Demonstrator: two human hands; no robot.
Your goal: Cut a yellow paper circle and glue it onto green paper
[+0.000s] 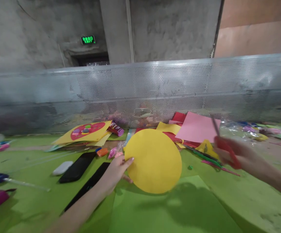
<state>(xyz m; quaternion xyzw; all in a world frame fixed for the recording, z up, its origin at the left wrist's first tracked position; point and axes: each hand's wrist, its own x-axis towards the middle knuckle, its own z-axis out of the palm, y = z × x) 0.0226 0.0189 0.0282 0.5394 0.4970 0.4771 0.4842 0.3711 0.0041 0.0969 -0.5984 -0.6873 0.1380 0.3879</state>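
Left grip [115, 172] pinches the yellow disc [155, 160] by its edge, seemingly leaving its face uncovered, above the green sheet [135, 213] on the desk [242, 194]; right grip [239, 152] holds red-handled scissors [233, 158] well apart, perhaps for safety.

Disc [155, 160] central, phone [78, 167] left, scissors [234, 160] right

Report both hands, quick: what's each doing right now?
Left hand: closed, pinching the yellow paper circle at its edge.
Right hand: closed, holding red-handled scissors, blurred.
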